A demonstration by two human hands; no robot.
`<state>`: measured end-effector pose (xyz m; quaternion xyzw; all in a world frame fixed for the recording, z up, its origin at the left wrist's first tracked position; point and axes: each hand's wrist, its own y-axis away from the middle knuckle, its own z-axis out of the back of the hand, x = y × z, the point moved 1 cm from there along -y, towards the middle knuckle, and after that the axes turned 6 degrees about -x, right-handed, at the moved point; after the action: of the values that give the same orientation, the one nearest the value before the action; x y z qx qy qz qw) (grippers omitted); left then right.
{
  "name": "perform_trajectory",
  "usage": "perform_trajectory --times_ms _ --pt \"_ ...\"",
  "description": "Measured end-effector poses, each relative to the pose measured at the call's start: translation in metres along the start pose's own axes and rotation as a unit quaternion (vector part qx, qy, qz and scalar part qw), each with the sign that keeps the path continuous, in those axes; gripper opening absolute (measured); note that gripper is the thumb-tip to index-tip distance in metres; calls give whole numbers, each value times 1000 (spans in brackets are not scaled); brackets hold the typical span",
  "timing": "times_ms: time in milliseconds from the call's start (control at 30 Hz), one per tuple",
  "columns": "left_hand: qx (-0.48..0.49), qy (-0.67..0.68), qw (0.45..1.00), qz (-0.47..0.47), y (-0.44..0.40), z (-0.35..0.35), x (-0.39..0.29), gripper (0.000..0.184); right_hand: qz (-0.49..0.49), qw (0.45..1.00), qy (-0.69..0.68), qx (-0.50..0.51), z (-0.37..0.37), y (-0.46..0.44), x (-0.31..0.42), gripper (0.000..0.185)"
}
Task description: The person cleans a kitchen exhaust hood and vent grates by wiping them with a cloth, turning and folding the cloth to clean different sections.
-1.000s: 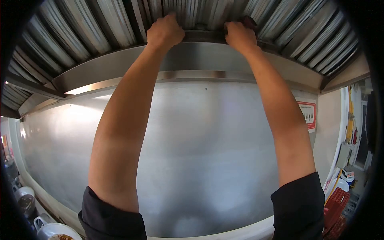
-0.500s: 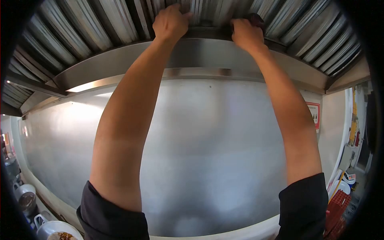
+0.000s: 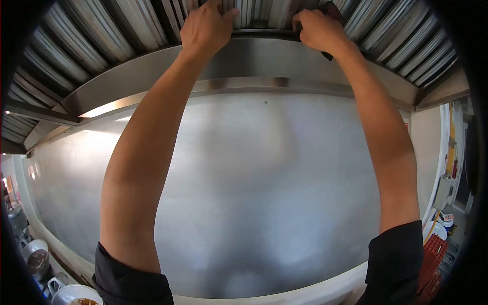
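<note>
Both my arms reach up to the metal baffle filters [image 3: 246,14] under a stainless steel hood. My left hand [image 3: 206,31] is bent against the slats left of centre, its thumb apart and pointing right. Its fingertips are partly cut off by the upper picture edge, but the fingers appear hooked on the filter. To the right of centre, my right hand [image 3: 321,31] is closed at the filters' lower edge. A dark, crumpled cloth [image 3: 333,11] shows behind its knuckles, and a dark end hangs below the palm.
The hood's steel lip [image 3: 244,60] runs below the filters, above a shiny metal wall panel [image 3: 244,168]. At lower left stand a white handled pot [image 3: 63,294] with food and another pot [image 3: 37,254]. A red perforated crate [image 3: 434,251] is at lower right.
My hands have moved farther apart, the left one leftward and the right one rightward. A dark end now shows below my right palm. The view has shifted slightly.
</note>
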<state>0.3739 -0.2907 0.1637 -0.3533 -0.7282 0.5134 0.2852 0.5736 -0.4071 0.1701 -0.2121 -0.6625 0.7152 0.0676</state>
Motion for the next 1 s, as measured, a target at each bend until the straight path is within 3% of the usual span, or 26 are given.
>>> perform_trajectory --times_ms 67,133,200,267,300,333,533,733,800,933,1000 --pt "37 14 999 20 3 13 -10 50 18 997 17 -78 12 7 6 43" --pt "54 23 998 31 9 21 -20 50 -99 991 -89 4 61 14 22 12" --pt "56 27 997 36 15 24 -21 50 -26 998 -46 -23 55 15 -2 24" --pt "29 17 999 14 12 5 -2 50 17 1000 -1 -18 35 18 -20 48" --pt "15 13 1000 2 10 -2 3 49 71 995 -66 -37 12 19 -35 52" --pt "25 9 1000 8 11 0 0 49 20 997 -73 22 10 27 -22 51" --pt "39 -12 999 17 10 5 -4 49 -16 996 -92 3 -18 40 -6 51" --pt "59 -54 996 38 18 7 -10 55 -34 993 -97 54 -10 42 3 47" --pt "21 -52 997 46 27 6 -15 58 -23 992 -127 14 -19 43 -2 45" --pt "-26 10 1000 -14 24 -4 4 41 -1 976 -187 -112 -31 59 -23 41" --pt "-12 34 999 15 31 8 -8 44 -1 958 -223 -180 -17 70 -23 40"
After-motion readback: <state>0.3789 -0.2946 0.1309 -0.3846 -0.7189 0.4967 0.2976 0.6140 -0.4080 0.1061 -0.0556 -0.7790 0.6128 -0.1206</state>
